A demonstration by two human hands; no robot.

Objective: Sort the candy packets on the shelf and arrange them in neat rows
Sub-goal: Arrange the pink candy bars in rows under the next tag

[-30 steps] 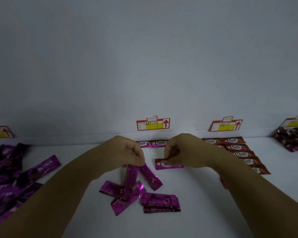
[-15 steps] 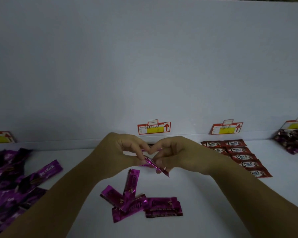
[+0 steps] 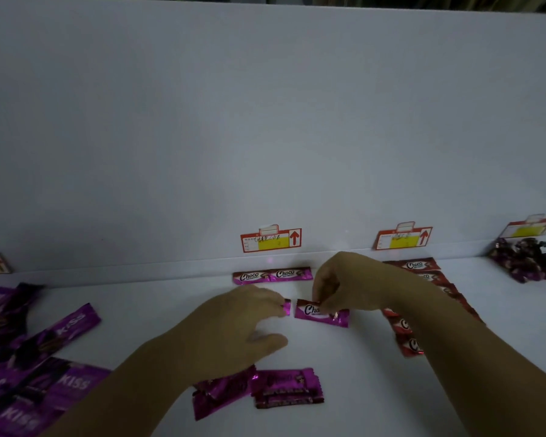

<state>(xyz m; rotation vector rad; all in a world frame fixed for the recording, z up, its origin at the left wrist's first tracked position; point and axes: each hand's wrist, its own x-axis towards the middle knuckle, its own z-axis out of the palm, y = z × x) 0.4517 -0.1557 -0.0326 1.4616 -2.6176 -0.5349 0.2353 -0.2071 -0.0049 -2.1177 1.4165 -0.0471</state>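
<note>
Head view, dim light, white shelf (image 3: 360,373).

Right hand (image 3: 338,283): its fingers (image 3: 323,305) were curled and pinched the upper edge of a purple packet (image 3: 322,313). The packet lay flat on the shelf, near and in front of the back pair (image 3: 271,275). That pair was two purple packets set end to end against the back lip, under a price label (image 3: 271,239).

Left hand (image 3: 234,323): its fingers were bent down over a second packet (image 3: 287,307). Only that packet's right end showed, just beside the left end of the pinched one, with a narrow gap between them. We could not tell whether the left fingers gripped it or only pressed on it. The thumb stood apart from them.

Progress, our judgement: early to middle.

- Done: the back pair was in place. The red packets (image 3: 418,265) lay in an orderly column to the right, partly hidden behind the right forearm.
- In hand: the two handled packets looked to us like the start of a second purple row, parallel to the back pair. The pinched one sat slightly askew.
- Left to do:
  - the loose purple packets (image 3: 286,387) lay overlapping near the front edge;
  - the long Kiss packets (image 3: 67,326) were heaped at far left;
  - the dark wrapped candies (image 3: 530,261) were piled at far right.

We saw no rows in any of these three groups.
</note>
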